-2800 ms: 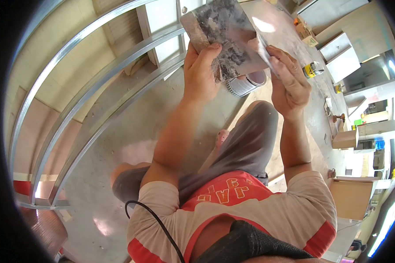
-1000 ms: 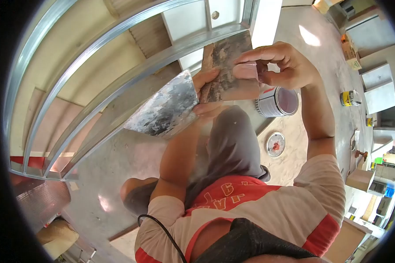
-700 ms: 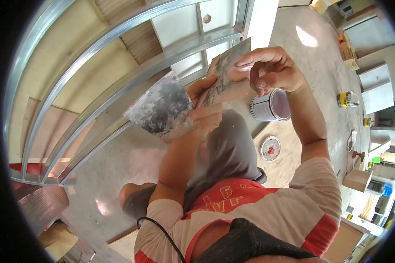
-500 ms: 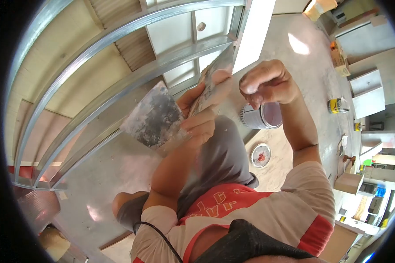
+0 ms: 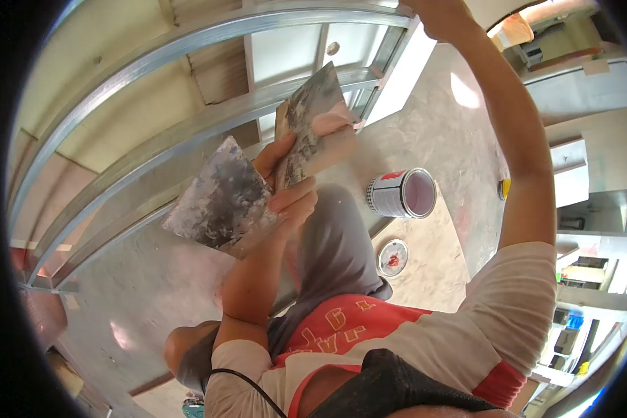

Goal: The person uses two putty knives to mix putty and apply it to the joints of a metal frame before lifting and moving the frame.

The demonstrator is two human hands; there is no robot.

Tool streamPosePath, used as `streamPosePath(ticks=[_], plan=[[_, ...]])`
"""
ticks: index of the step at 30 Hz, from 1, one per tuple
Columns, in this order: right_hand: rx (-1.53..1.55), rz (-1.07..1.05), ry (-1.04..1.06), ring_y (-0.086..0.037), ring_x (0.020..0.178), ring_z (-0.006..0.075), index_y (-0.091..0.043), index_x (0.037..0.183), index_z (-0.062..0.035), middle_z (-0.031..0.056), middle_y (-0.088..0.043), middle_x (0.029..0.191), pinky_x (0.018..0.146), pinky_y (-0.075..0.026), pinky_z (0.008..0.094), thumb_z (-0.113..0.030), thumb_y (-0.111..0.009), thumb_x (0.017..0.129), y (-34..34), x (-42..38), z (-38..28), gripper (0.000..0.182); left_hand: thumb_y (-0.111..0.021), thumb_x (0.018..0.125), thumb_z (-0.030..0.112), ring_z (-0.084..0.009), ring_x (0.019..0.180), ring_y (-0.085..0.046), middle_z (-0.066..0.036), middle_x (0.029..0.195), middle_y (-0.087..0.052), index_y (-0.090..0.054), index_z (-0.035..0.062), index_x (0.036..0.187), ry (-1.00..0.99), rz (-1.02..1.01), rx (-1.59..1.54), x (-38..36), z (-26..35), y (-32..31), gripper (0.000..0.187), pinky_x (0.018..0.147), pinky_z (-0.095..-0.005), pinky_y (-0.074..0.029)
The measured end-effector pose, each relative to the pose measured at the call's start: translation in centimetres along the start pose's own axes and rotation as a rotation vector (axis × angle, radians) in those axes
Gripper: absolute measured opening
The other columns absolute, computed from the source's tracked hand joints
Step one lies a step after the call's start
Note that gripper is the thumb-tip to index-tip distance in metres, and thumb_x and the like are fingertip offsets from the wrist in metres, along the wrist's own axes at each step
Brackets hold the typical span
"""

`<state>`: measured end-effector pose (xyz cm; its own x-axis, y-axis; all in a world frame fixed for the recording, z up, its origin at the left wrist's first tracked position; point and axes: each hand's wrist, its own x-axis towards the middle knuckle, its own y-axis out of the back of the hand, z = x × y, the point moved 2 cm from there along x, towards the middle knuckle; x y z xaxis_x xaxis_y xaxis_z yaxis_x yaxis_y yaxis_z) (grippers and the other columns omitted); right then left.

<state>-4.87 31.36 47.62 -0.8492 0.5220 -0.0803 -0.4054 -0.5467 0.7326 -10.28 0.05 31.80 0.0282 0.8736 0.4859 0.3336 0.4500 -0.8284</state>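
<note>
My left hand [image 5: 291,198] is closed round two flat square putty scrapers, fanned apart. The left scraper [image 5: 219,195] is coated in grey and white smears. On the other scraper [image 5: 320,104] sits a pinkish lump of putty [image 5: 332,120]. My right hand [image 5: 447,19] is stretched to the top edge of the view, by the end of the metal frame [image 5: 390,45] and a bright white panel [image 5: 405,70]. Its fingertips are mostly cut off, so I cannot see what they touch or hold. An open tin [image 5: 390,195] of pinkish paste stands on a board beyond my knee.
The round tin lid [image 5: 393,258], with a red smear in it, lies on the pale board [image 5: 432,240]. Curved-looking metal studs [image 5: 118,90] run along my left. White boxes or panels [image 5: 570,171] and shelving stand at the right. Concrete floor [image 5: 460,139] lies around.
My right hand has risen from above the tin to the top edge of the view, uncovering the tin. The scrapers in my left hand have shifted left and turned more face-on.
</note>
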Motion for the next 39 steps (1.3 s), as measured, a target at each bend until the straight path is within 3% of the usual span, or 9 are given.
streamPosePath(ticks=[4,10,13,18,27,30,33,36,39], plan=[[-0.225,0.055,0.191,-0.049,0.110,0.0328,-0.063,0.106,-0.0168,0.0130,-0.055,0.109,0.097,-0.035,0.0457,-0.018,-0.055,0.082,-0.1,2.5,-0.3,0.025,-0.021,0.099,0.025,-0.0129,0.043,-0.047,-0.022,0.121,-0.051,-0.025,-0.0051,0.135,-0.013,-0.090,0.096,-1.1,1.0,0.9,0.047,0.039,-0.0244,-0.037],[-0.349,-0.105,0.152,-0.042,0.116,0.0354,-0.064,0.106,-0.0248,0.0105,-0.053,0.113,0.101,-0.028,0.0530,-0.039,-0.054,0.083,-0.7,4.8,-0.1,0.029,-0.022,0.099,0.025,-0.0120,0.042,-0.047,-0.021,0.112,-0.057,-0.029,-0.0061,0.133,-0.060,-0.015,0.148,-2.6,1.5,-0.3,0.047,0.039,-0.0242,-0.039],[-0.320,-0.174,0.143,-0.042,0.115,0.0355,-0.064,0.105,-0.0263,0.0099,-0.054,0.112,0.100,-0.028,0.0555,-0.040,-0.054,0.082,-1.6,5.9,-0.2,0.029,-0.030,0.097,0.029,-0.0160,0.034,-0.045,-0.023,0.079,-0.062,-0.043,-0.0081,0.115,-0.091,0.206,0.076,-2.9,1.4,-0.5,0.043,0.032,-0.0288,-0.043],[-0.308,-0.143,0.135,-0.043,0.113,0.0354,-0.064,0.106,-0.0286,0.0100,-0.054,0.114,0.098,-0.027,0.0603,-0.042,-0.053,0.082,-1.5,5.9,-0.9,0.030,-0.028,0.097,0.032,-0.0174,0.037,-0.048,-0.018,0.056,-0.054,-0.044,-0.0100,0.112,-0.049,0.171,0.040,-2.4,1.3,-0.2,0.047,0.031,-0.0304,-0.045],[-0.414,-0.243,0.139,-0.020,0.134,0.0419,-0.059,0.118,-0.0279,0.0150,-0.027,0.146,0.105,-0.015,0.0629,-0.034,-0.058,0.080,-3.1,7.4,-1.3,0.039,-0.032,0.098,0.022,-0.0118,0.046,-0.048,-0.029,0.099,-0.057,-0.037,-0.0013,0.132,-0.234,0.107,0.179,-3.9,1.7,2.9,0.042,0.038,-0.0238,-0.043],[-0.419,-0.316,0.120,-0.022,0.133,0.0420,-0.058,0.120,-0.0265,0.0162,-0.027,0.145,0.106,-0.014,0.0628,-0.030,-0.061,0.078,-3.9,7.7,-1.9,0.042,-0.028,0.098,0.023,-0.0133,0.045,-0.052,-0.029,0.109,-0.056,-0.036,-0.0061,0.129,-0.256,0.165,0.139,-3.7,1.7,2.4,0.043,0.039,-0.0265,-0.044],[-0.480,-0.423,0.093,-0.023,0.133,0.0421,-0.055,0.123,-0.0218,0.0185,-0.029,0.144,0.106,-0.016,0.0602,-0.029,-0.061,0.077,-3.6,8.1,-3.1,0.047,-0.025,0.098,0.024,-0.0145,0.044,-0.054,-0.029,0.110,-0.057,-0.036,-0.0098,0.126,-0.176,0.082,0.102,-2.5,2.3,2.4,0.045,0.038,-0.0291,-0.046],[-0.357,-0.008,0.013,-0.026,0.132,0.0403,-0.051,0.127,-0.0150,0.0196,-0.033,0.141,0.104,-0.025,0.0535,-0.027,-0.063,0.076,-5.8,8.4,-0.4,0.054,-0.025,0.098,0.024,-0.0148,0.043,-0.054,-0.029,0.110,-0.057,-0.035,-0.0104,0.126,-0.102,0.101,0.148,-2.2,2.4,1.8,0.045,0.037,-0.0292,-0.046],[-0.253,0.062,0.028,-0.044,0.121,0.0342,-0.041,0.133,-0.0101,0.0205,-0.049,0.127,0.094,-0.039,0.0447,-0.027,-0.064,0.075,-3.1,5.2,-0.4,0.065,-0.028,0.097,0.023,-0.0146,0.039,-0.050,-0.026,0.102,-0.059,-0.039,-0.0103,0.120,-0.129,0.169,0.148,-1.9,2.9,1.2,0.042,0.034,-0.0274,-0.041]])
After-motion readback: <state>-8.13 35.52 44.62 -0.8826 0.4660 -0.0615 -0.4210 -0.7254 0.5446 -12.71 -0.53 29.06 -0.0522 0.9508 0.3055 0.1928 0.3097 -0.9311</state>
